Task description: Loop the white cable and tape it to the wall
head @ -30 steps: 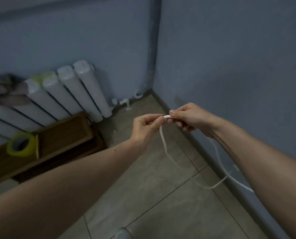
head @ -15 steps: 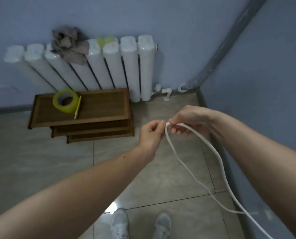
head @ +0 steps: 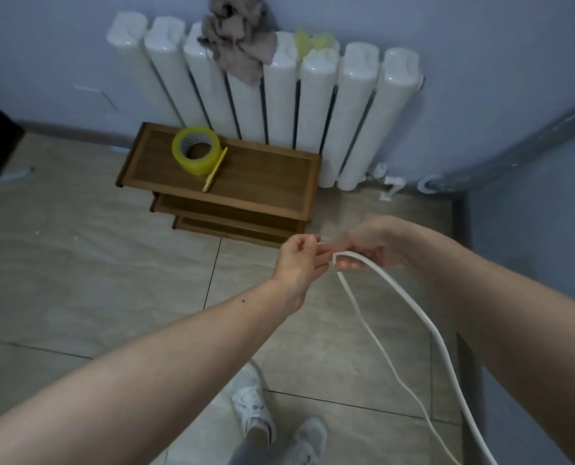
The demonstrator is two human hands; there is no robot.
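Pale blue walls meet in a corner beyond the person's hands, with a white radiator [head: 279, 105] against the far wall [head: 480, 62] and grey floor tiles [head: 95, 263] below. Out past the left hand, a low wooden shelf [head: 246, 182] carries a roll of yellow tape [head: 196, 155] and a thin yellow stick [head: 215, 170] just beside it; a grey rag [head: 237, 45] is draped over the radiator top. The right hand [head: 370, 243] grips the folded bend of the white cable [head: 410, 307], its fingers curled round it, and two strands fall from that hand toward the floor on the person's right. The left hand [head: 296, 260] sits touching the right hand's fingertips, thumb and forefinger drawn together, but whether it pinches the cable end I cannot tell, since the spot is blurred. My guess is that the loop is only just being formed and nothing is taped yet. The risk from here is the bend springing open: the cable looks stiff, and if either hand lets go to reach for the tape, well apart from both, the loop may unfold. The trailing strands could also catch on the white shoes [head: 272, 427] below the wrists.
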